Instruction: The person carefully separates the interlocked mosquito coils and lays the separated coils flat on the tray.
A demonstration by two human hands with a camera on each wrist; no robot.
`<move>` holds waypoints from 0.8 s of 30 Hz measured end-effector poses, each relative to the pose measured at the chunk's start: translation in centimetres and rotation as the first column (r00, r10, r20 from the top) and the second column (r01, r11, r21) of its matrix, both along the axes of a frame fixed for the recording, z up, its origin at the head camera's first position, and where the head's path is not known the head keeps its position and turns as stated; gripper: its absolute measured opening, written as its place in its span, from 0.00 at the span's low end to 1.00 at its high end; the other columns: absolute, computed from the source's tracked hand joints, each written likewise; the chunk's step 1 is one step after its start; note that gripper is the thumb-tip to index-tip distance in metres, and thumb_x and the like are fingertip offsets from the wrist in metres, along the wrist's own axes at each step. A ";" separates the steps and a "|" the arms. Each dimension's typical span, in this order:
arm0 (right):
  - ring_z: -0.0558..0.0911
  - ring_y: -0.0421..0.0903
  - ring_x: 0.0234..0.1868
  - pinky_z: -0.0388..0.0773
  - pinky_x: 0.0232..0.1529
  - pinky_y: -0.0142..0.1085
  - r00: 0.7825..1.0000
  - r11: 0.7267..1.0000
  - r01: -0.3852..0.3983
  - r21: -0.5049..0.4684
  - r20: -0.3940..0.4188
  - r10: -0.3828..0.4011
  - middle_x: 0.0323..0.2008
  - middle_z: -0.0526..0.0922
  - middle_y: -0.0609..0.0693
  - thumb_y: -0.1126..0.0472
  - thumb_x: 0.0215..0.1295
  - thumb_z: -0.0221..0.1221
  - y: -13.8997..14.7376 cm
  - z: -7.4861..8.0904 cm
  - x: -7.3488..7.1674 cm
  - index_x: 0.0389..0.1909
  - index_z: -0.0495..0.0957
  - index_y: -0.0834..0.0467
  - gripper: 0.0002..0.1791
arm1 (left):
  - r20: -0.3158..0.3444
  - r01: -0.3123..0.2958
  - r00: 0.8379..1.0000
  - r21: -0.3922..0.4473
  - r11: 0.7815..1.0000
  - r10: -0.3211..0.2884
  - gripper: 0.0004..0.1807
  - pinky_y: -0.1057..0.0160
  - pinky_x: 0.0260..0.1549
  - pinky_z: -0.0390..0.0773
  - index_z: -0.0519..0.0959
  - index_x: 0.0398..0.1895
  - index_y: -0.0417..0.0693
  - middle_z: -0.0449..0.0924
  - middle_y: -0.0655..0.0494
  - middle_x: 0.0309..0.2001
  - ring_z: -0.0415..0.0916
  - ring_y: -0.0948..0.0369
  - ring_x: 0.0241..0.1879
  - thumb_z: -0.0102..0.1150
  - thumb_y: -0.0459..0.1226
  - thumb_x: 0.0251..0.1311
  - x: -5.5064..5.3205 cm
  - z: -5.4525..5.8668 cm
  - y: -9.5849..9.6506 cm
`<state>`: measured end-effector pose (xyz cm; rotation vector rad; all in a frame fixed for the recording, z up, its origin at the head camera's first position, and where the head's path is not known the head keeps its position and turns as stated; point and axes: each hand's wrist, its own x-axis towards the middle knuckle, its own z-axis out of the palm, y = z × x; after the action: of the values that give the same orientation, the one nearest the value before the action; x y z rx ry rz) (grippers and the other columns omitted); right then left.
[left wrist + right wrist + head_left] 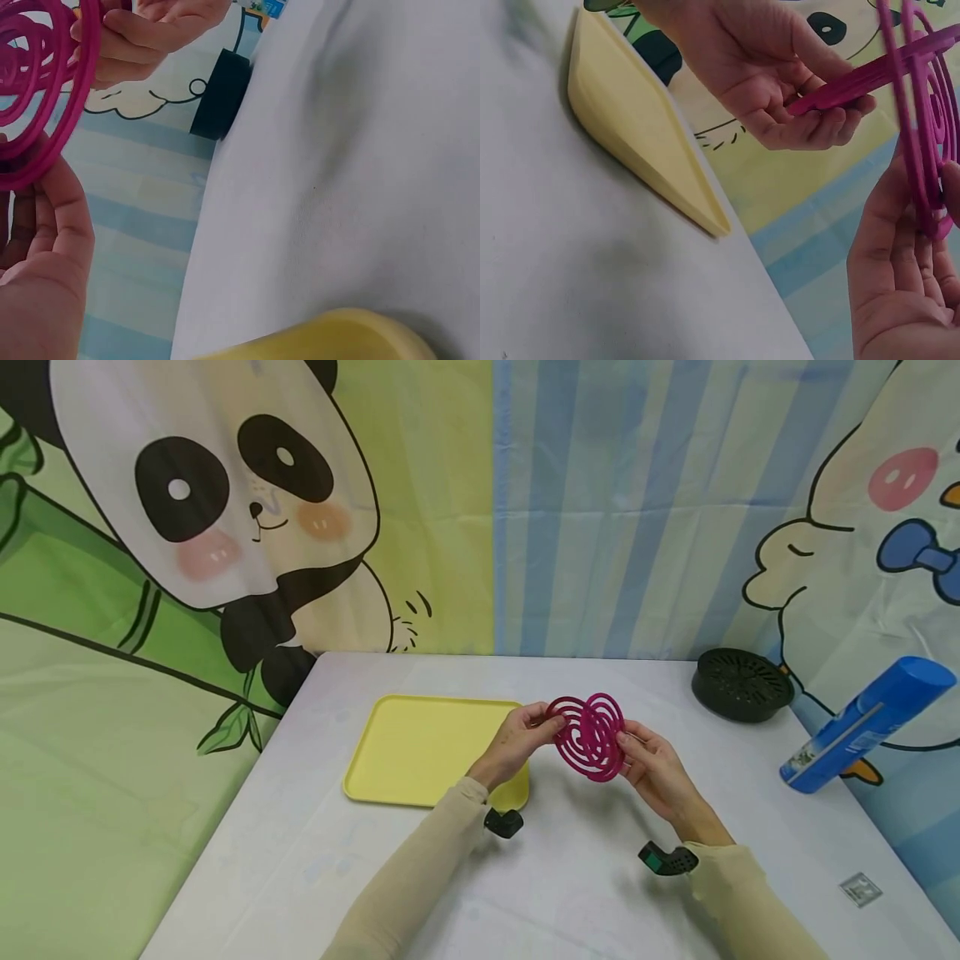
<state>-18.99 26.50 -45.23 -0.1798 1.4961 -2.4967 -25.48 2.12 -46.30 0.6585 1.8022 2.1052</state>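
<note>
Above the white table, both hands hold up two magenta openwork spiral discs (pixel 592 739) of concentric curved rings. My left hand (pixel 519 742) pinches the left disc (pixel 855 81) at its outer edge between thumb and fingers. The right disc (pixel 64 97) is pinched at its rim by my right hand (pixel 658 772). The discs overlap at the middle, and the right wrist view shows them crossing at an angle, one passing through the other's rings. A yellow tray (pixel 420 752) lies on the table behind and below the left hand.
A round black slotted container (pixel 742 685) sits at the table's back right corner. A blue spray can (pixel 862 727) stands at the right edge. A small grey printed square (pixel 860 889) lies on the white table (pixel 570 893) at the right. Printed curtains hang behind.
</note>
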 end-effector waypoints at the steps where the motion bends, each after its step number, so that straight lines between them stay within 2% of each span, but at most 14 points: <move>1: 0.88 0.42 0.46 0.85 0.50 0.36 1.000 1.000 0.011 0.011 0.007 -0.011 0.49 0.86 0.46 0.62 0.78 0.51 0.0 0.0 0.0 0.56 0.73 0.55 0.11 | -0.001 -0.004 1.000 -0.006 1.000 0.004 0.14 0.60 0.54 0.84 0.80 0.49 0.41 0.85 0.51 0.46 0.84 0.60 0.46 0.61 0.42 0.70 0.0 0.0 0.0; 6: 0.87 0.41 0.46 0.85 0.51 0.37 0.999 0.996 0.047 0.080 0.011 -0.048 0.50 0.85 0.45 0.59 0.76 0.55 0.3 0.3 0.1 0.60 0.72 0.55 0.15 | 0.024 -0.017 1.000 -0.006 1.000 0.017 0.14 0.61 0.51 0.85 0.79 0.48 0.38 0.86 0.53 0.42 0.84 0.62 0.41 0.61 0.41 0.70 -0.1 -0.1 -0.1; 11: 0.87 0.39 0.43 0.86 0.48 0.33 0.993 0.977 0.112 0.182 0.005 -0.115 0.47 0.86 0.45 0.57 0.73 0.60 0.6 0.4 0.0 0.64 0.71 0.59 0.22 | 0.051 -0.053 0.997 0.001 0.999 0.053 0.13 0.61 0.46 0.87 0.78 0.46 0.37 0.87 0.55 0.38 0.85 0.64 0.38 0.61 0.40 0.71 0.1 0.1 -0.2; 14: 0.87 0.39 0.42 0.86 0.47 0.32 0.987 0.967 0.150 0.208 0.026 -0.158 0.47 0.86 0.44 0.56 0.70 0.62 0.5 0.4 -0.2 0.61 0.74 0.57 0.22 | 0.055 -0.078 0.995 -0.001 0.997 0.078 0.13 0.62 0.45 0.87 0.79 0.47 0.38 0.87 0.54 0.38 0.85 0.64 0.38 0.62 0.40 0.70 0.1 0.1 -0.2; 18: 0.86 0.38 0.42 0.86 0.47 0.31 0.976 0.956 0.198 0.218 0.051 -0.214 0.46 0.85 0.43 0.55 0.69 0.64 0.4 0.3 -0.3 0.60 0.74 0.56 0.21 | 0.069 -0.077 0.995 -0.014 0.997 0.078 0.16 0.62 0.48 0.86 0.79 0.51 0.38 0.88 0.50 0.42 0.86 0.63 0.40 0.64 0.40 0.68 0.2 0.1 -0.2; 24: 0.85 0.36 0.42 0.85 0.47 0.28 0.954 0.910 0.283 0.302 0.010 -0.299 0.46 0.84 0.40 0.52 0.66 0.66 0.0 0.2 -0.4 0.67 0.67 0.65 0.35 | 0.085 -0.069 0.994 -0.043 0.997 0.073 0.22 0.61 0.49 0.86 0.80 0.56 0.34 0.87 0.45 0.46 0.86 0.63 0.41 0.68 0.41 0.65 0.1 0.0 -0.3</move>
<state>-19.38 26.51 -45.08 0.1772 1.9773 -2.4179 -25.39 1.77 -46.29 0.4925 1.8409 2.1027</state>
